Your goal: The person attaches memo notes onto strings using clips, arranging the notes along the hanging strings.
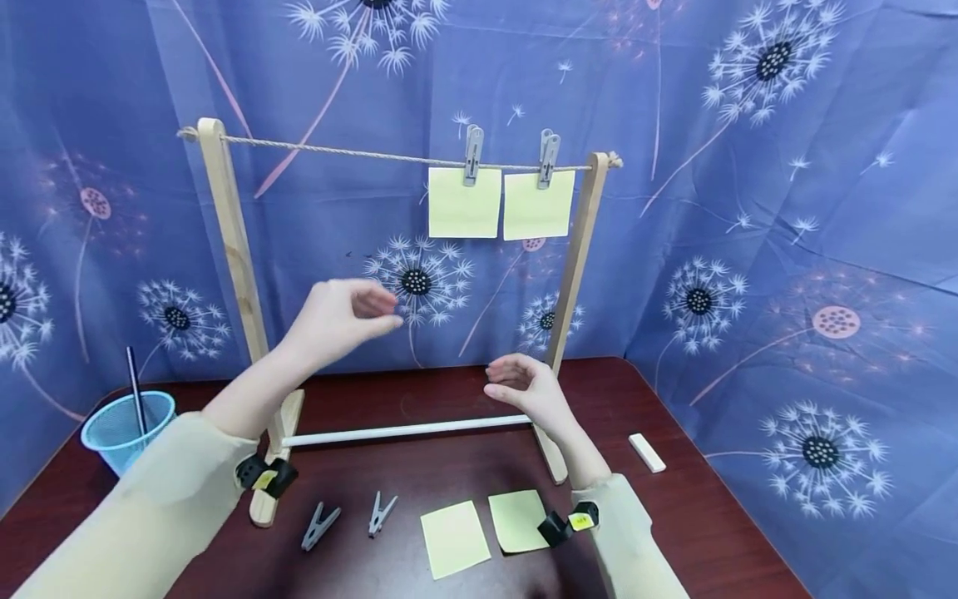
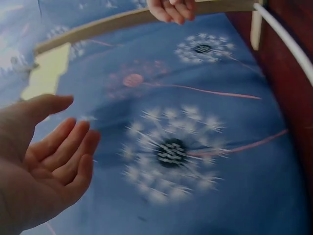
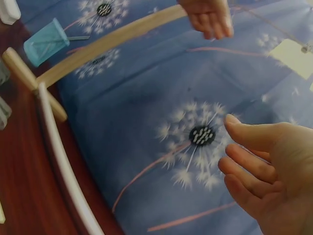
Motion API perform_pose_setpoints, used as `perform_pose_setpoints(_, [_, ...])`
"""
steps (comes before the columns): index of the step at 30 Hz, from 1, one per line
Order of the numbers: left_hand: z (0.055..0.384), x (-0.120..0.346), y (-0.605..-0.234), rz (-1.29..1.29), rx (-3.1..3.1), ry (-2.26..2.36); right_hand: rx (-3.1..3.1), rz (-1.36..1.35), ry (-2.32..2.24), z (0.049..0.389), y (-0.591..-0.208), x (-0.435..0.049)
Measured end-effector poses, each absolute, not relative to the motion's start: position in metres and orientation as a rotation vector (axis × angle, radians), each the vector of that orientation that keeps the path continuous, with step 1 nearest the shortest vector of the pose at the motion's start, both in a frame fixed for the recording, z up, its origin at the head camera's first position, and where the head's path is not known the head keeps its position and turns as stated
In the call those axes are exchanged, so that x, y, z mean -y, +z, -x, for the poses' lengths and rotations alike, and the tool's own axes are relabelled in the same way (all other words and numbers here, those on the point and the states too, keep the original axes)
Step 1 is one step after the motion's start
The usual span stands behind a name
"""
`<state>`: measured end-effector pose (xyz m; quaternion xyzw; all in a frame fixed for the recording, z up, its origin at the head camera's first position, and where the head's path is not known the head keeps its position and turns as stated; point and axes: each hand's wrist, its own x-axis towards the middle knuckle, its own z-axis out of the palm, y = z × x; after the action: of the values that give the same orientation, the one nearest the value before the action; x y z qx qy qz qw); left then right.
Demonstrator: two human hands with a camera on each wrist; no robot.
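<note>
Two pale yellow sticky notes, the left note [image 1: 464,208] and the right note [image 1: 536,208], hang from a rope [image 1: 337,152], each held by a grey clothespin [image 1: 473,155]. My left hand [image 1: 346,312] hovers below the rope, fingers loosely bent and thumb apart, holding nothing. Lower and to the right, my right hand [image 1: 527,387] is in the air before the right wooden post [image 1: 580,249], also empty with relaxed fingers. On the table lie two more sticky notes [image 1: 455,539] and two loose clothespins [image 1: 320,526], [image 1: 382,514] near the front.
The rope runs between two wooden posts on feet, joined low by a white rod [image 1: 407,433]. A blue mesh pen cup [image 1: 129,428] with a dark pen stands at the left. A white block [image 1: 647,452] lies at the right. Behind hangs a blue dandelion-print cloth [image 1: 748,208].
</note>
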<state>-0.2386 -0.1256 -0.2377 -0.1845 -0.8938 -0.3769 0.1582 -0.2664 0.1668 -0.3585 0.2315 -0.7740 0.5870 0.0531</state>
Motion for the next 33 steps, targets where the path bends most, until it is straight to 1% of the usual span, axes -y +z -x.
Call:
perform_pose_setpoints(4, [0.240,0.141,-0.280,0.505,2.632,-1.113,2.429,-0.780,1.693,0.265,-0.377,-0.175])
perform_pose_setpoints(9, [0.231,0.162,-0.335,0.429,2.665,-1.211,2.542,-0.892,1.539,0.262,-0.398,-0.185])
perform_pose_setpoints(14, [0.222,0.176,-0.374,0.363,2.713,-1.299,2.656,-1.010,1.440,0.258,-0.414,-0.191])
perform_pose_setpoints(19, [0.214,0.181,-0.396,0.311,2.740,-1.400,2.726,-1.070,1.318,0.253,-0.425,-0.198])
perform_pose_setpoints(28, [0.200,0.189,-0.417,0.318,2.897,-1.412,2.826,-1.133,1.380,0.252,-0.434,-0.207])
perform_pose_setpoints(33, [0.196,0.192,-0.426,0.194,2.989,-1.379,2.847,-1.140,1.423,0.251,-0.440,-0.209])
